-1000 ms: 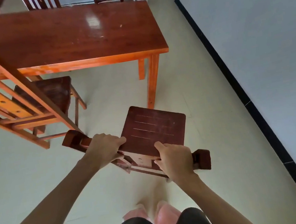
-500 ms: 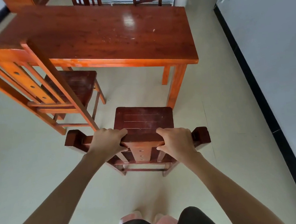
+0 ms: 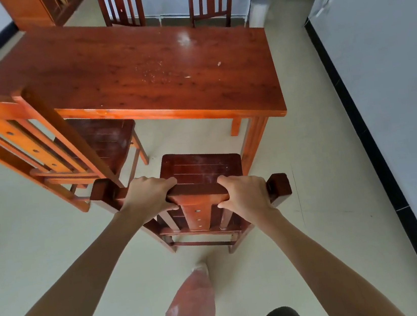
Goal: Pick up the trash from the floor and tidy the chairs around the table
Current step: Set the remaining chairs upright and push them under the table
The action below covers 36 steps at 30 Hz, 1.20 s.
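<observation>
1. There is a single view, from a head-worn camera looking forward and steeply down over the person's own arms.
2. It sits close above the chair back (image 3: 199, 195), with the left hand (image 3: 148, 195) and right hand (image 3: 246, 195) near the frame's centre.
3. Farther ahead lie the tabletop (image 3: 137, 69) and the floor (image 3: 26, 234) (the wide lens bends the edges).
4. With only one camera, no second view shares any of the scene.

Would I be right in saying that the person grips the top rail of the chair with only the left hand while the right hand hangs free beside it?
Not quite. The head view shows both hands on the chair: the left hand and the right hand each grip its top rail, one on either side of the centre slat.
</observation>
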Tool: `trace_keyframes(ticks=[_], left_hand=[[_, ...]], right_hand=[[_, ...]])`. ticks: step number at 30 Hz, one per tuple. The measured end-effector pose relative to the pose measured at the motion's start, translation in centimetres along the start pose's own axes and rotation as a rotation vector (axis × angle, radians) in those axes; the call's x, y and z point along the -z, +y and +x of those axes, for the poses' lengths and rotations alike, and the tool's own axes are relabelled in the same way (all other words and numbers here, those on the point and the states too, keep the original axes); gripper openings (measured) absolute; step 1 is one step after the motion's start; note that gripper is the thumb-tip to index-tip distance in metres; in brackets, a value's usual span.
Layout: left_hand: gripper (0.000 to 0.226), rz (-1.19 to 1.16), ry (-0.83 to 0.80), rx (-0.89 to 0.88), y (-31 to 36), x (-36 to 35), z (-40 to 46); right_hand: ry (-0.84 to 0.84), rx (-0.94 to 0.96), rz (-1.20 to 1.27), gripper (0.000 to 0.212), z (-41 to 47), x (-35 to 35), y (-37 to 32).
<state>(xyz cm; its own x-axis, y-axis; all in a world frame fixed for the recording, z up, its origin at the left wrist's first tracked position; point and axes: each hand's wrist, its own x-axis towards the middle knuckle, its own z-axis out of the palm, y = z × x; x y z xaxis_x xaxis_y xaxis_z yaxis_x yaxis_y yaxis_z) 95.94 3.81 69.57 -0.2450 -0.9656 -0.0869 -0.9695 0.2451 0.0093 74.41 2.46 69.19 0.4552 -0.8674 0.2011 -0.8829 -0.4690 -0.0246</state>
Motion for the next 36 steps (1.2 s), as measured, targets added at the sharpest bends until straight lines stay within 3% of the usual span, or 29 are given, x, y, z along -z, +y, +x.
trace_keyframes(ticks=[19, 36], left_hand=[[0.033, 0.057, -0.041, -0.062, -8.4, 3.0, 16.6], [0.035, 0.033, -0.003, -0.103, -8.5, 3.2, 19.4]], right_hand=[[-0.012, -0.018, -0.038, 0.045, 16.9, -3.4, 4.2], [-0.071, 0.087, -0.006, 0.048, 20.0, -4.2, 7.5]])
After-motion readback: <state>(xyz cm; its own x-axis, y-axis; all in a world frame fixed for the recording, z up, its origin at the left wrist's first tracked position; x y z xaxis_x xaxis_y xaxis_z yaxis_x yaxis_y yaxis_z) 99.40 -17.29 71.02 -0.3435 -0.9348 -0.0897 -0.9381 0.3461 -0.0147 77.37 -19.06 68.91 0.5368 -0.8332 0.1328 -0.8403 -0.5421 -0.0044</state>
